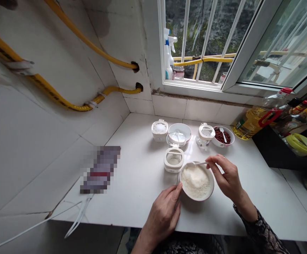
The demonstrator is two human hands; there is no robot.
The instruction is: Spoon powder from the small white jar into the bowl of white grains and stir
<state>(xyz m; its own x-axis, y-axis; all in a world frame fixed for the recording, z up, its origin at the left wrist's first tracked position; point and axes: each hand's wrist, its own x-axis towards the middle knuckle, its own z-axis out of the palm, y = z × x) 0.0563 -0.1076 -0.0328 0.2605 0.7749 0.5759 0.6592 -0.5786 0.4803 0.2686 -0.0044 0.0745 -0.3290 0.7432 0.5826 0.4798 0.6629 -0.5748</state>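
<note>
A white bowl (212, 190) of pale, powdery grains (197, 181) stands on the counter in front of me. My left hand (165, 208) grips its left side, with fingertips at the rim. Between the thumb and fingers of my right hand (226, 174) is the thin handle of a white spoon (201, 163); its far end reaches into the bowl, where I cannot make it out clearly. Just behind the bowl, to the left, an open-lidded clear jar (173, 160) holds a little of something pale.
Behind are a jar of white contents (160, 130), a white bowl (185, 128), another lidded jar (205, 134) and a bowl of dark red bits (223, 137) with a small spoon. An oil bottle (253, 120) and black condiment box (269, 144) stand right. A blurred-out object (100, 171) lies left.
</note>
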